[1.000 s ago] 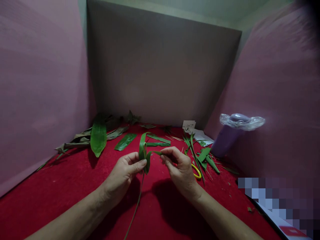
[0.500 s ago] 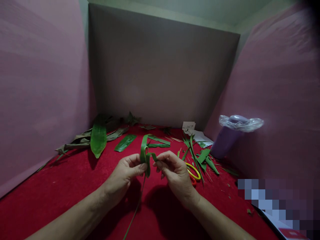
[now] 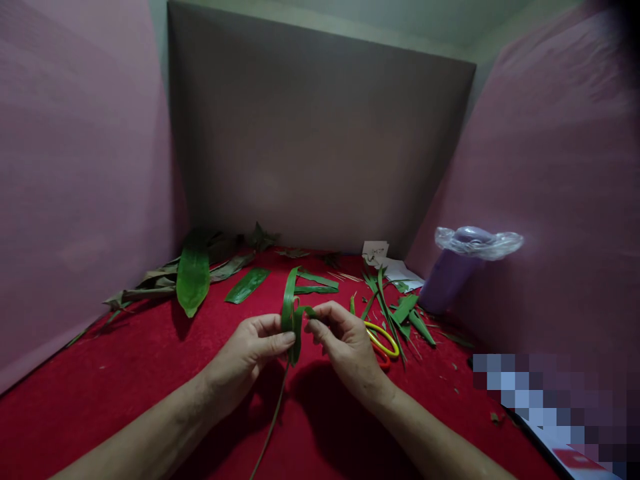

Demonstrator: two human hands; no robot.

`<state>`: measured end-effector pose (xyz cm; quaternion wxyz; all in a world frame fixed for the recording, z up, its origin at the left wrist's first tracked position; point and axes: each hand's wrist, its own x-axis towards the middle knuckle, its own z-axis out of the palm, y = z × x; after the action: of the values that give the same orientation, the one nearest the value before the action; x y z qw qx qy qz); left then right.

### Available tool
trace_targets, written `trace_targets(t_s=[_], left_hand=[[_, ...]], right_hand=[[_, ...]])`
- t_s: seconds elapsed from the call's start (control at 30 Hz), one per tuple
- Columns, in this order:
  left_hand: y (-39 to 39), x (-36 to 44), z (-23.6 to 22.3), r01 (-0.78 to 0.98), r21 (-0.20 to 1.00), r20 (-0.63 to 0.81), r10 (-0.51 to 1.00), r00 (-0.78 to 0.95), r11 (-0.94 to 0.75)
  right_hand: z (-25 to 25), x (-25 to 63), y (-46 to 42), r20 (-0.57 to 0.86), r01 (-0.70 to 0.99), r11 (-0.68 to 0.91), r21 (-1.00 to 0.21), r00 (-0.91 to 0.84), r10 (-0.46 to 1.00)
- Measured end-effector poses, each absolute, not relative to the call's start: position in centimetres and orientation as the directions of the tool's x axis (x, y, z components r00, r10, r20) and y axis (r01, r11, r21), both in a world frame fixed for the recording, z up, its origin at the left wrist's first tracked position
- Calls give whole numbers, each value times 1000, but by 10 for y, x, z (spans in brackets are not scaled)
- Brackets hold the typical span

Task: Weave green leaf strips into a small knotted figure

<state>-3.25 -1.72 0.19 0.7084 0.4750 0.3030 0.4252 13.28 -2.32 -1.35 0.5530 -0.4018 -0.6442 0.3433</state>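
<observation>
Both hands meet over the red cloth (image 3: 125,373) at the centre. My left hand (image 3: 247,357) pinches a long green leaf strip (image 3: 289,303) between thumb and forefinger; the strip loops up above the fingers and its thin tail hangs down toward me. My right hand (image 3: 345,347) is closed on the short bent end of the same strip, fingertips almost touching the left hand's. Just right of my right hand lie scissors with yellow and red handles (image 3: 383,343), partly hidden by it.
A broad green leaf (image 3: 193,277) and dried brown leaves (image 3: 150,283) lie at the back left. Cut green strips (image 3: 400,310) are scattered at the right, by white paper (image 3: 395,267) and a purple cylinder capped in clear plastic (image 3: 457,267). Pink and grey panels wall the cloth.
My right hand has moved left, closer to my left hand, folding the strip's free end in toward the loop. The scissors' handles show more from behind it.
</observation>
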Motion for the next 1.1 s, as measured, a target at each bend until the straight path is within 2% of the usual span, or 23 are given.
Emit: trace_targets(t_s=[0.17, 0.33, 0.6, 0.83, 1.1], left_hand=[[-20, -30, 4, -240, 948, -77, 881, 466, 210], [-19, -29, -2, -152, 972, -91, 884, 459, 179], [-17, -30, -9, -108, 981, -99, 893, 439, 162], [-17, -29, -8, -111, 981, -96, 900, 426, 157], [-19, -29, -9, -35, 990, -108, 890, 442, 138]], right_hand=[[-2, 138, -27, 480, 34, 486, -873, -111, 870], [2, 137, -29, 473, 140, 491, -860, -143, 869], [-1, 141, -23, 434, 244, 442, -863, -86, 897], [1, 139, -25, 431, 202, 456, -867, -157, 889], [-1, 138, -24, 457, 240, 466, -852, -96, 884]])
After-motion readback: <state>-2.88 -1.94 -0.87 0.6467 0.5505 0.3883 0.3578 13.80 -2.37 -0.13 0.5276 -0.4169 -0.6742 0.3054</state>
